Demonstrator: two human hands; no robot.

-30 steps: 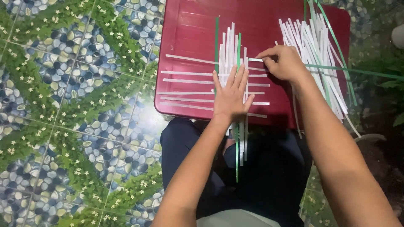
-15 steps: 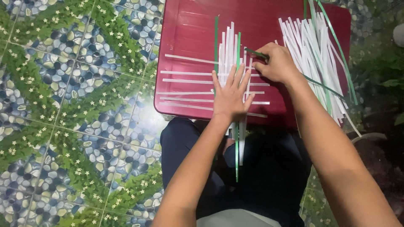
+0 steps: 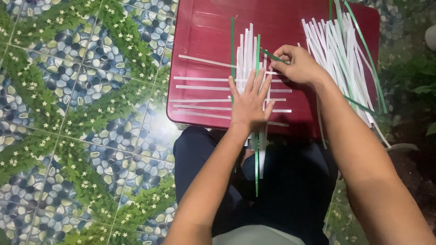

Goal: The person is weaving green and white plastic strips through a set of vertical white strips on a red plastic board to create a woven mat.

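I judge weaving in progress: left hand (image 3: 249,105) lies flat, fingers spread, pinning the woven strips (image 3: 236,86) at the red counter (image 3: 200,27) centre; right hand (image 3: 297,66) pinches a green strip (image 3: 271,55). Next: thread it across.

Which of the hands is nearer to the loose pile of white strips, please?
Right. The right hand sits just beside the pile of white strips; the left hand lies flat farther away.

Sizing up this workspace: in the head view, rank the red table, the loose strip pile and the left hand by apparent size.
1. red table
2. loose strip pile
3. left hand
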